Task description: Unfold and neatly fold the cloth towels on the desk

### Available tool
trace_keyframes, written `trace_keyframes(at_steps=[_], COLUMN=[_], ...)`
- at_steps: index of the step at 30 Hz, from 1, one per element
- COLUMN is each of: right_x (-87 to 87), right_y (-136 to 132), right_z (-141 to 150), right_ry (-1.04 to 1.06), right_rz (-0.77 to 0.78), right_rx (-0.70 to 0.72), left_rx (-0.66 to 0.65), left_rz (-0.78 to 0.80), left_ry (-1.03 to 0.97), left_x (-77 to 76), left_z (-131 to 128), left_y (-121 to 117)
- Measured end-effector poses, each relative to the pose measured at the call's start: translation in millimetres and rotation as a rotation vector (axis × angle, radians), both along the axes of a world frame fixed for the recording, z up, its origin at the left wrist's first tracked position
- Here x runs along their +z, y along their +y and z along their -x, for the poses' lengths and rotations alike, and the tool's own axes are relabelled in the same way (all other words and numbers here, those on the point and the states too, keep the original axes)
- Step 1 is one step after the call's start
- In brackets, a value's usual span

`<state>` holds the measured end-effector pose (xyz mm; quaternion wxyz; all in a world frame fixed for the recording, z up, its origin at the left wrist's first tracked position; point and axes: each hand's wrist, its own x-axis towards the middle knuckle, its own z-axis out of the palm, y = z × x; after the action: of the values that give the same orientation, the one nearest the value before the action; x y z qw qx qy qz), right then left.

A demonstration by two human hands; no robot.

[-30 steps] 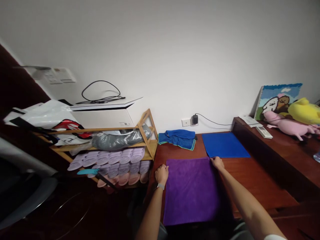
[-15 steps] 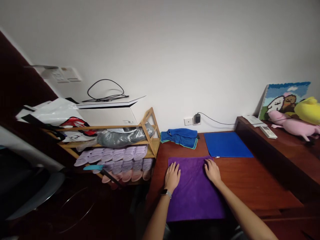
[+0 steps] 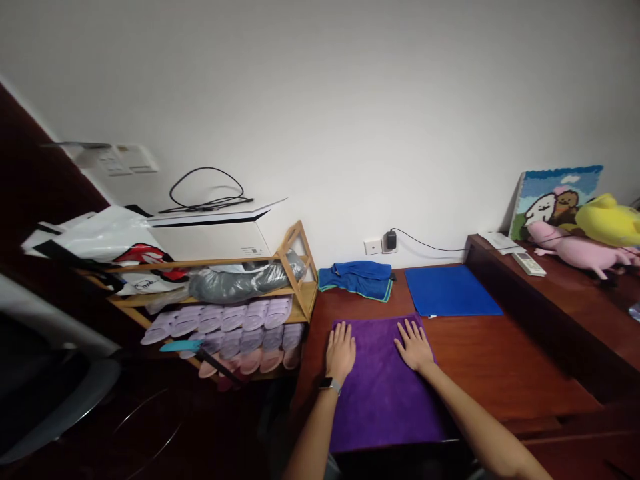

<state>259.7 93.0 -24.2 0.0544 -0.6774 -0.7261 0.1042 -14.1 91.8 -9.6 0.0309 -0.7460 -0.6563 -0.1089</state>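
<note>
A purple towel [image 3: 383, 400] lies spread on the brown wooden desk [image 3: 505, 360], its near edge at the desk's front. My left hand [image 3: 341, 351] rests flat on the towel's far left corner, fingers stretched out, a watch on the wrist. Near the far right corner my right hand [image 3: 415, 345] lies palm down on the towel with its fingers spread. Neither hand grips anything. Behind the towel, to the right, is a flat blue cloth [image 3: 453, 290] with a small white tag. A crumpled blue cloth with green edging [image 3: 357, 279] lies by the wall.
Left of the desk stands a wooden rack [image 3: 303, 300] with rows of slippers [image 3: 233, 317], a white box [image 3: 210, 240] and a plastic bag. A black plug [image 3: 391, 240] sits in the wall socket. On the raised right ledge are a remote [image 3: 529, 263] and a pink plush toy [image 3: 575, 247].
My right hand has flattened, its fingers now spread and a little further left on the towel. My left hand stays at the left corner. The view has shifted slightly.
</note>
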Motion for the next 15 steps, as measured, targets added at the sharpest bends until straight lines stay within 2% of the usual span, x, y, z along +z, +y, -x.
trace_keyframes(at_steps=[3, 6, 10, 15], right_x=[1.6, 4.5, 0.4, 0.1], right_y=[5.8, 16.7, 28.1, 33.1], right_z=[-3.3, -10.8, -18.3, -21.1], right_ry=[0.028, 0.048, 0.015, -0.005], right_rz=[-0.028, -0.060, -0.002, 0.047], right_rx=[-0.008, -0.033, -0.070, -0.065], left_rx=[-0.099, -0.048, 0.016, 0.095], left_rz=[0.030, 0.087, 0.109, 0.148], left_ry=[-0.002, -0.020, -0.044, -0.054], left_x=[0.1, -5.9, -11.3, -3.6], left_z=[-15.2, -19.4, -2.5, 14.3], left_y=[6.9, 11.7, 17.0, 22.1])
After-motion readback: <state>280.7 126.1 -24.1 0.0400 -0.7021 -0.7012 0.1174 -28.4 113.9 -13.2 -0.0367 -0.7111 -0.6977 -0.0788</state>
